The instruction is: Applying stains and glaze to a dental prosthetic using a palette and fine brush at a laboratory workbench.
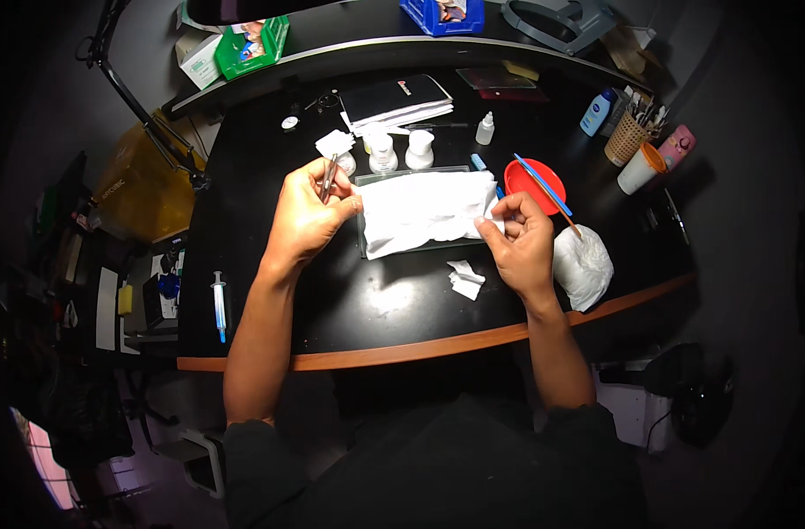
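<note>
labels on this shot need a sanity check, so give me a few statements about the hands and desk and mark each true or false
1. The left hand holds a slim metal tool. True.
2. The right hand holds a syringe. False: it is at the right end of the white sheet.
3. A blue stick lies across the red dish. True.
4. The syringe lies to the right of both hands. False: it lies to their left.
5. The small dropper bottle stands beyond the white sheet. True.

Plain dark top (455, 467); matching dark sleeves (260, 463) ending near elbows; forearms (261, 344) and hands (305, 220) bare.
</note>
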Demonstrator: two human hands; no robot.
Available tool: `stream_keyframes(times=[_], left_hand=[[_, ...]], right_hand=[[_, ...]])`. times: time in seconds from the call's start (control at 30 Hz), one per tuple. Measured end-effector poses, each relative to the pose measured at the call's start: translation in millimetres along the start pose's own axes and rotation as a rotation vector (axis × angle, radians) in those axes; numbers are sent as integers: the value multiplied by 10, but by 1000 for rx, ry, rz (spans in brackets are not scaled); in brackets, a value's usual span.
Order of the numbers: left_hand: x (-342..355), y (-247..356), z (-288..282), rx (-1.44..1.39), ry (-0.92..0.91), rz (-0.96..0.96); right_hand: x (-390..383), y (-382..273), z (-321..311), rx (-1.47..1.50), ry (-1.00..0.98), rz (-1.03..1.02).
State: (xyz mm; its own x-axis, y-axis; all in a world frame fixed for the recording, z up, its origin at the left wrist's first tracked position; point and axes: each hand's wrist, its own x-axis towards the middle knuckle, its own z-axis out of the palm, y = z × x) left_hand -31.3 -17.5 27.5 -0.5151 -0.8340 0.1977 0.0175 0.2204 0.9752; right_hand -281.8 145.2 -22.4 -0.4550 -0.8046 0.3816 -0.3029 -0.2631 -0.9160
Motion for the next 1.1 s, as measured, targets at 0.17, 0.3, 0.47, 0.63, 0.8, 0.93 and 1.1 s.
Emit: stream_keyframes(times=[0.17,0.3,0.47,0.63,0.8,0.93,1.1], left_hand=[[50,-23,-32,97,-27,21],[82,-35,29,142,-43,29],[135,-72,-6,192,-20,41],[229,-26,-8,220,8,-24],[378,-145,-58,244,27,-6],[430,-177,-18,315,65,-25],[523,-369,-36,394,167,-30]], right_hand=[[4,-89,-3,81,-25,4],[34,9,-56,36,-64,0],[87,94,-113,-12,-43,-2],[146,-44,-183,-60,43,-232],[121,-99,-226,-144,20,-330],[131,-92,-334,-159,-39,-379],[78,-151,-427,-311,-251,-561]])
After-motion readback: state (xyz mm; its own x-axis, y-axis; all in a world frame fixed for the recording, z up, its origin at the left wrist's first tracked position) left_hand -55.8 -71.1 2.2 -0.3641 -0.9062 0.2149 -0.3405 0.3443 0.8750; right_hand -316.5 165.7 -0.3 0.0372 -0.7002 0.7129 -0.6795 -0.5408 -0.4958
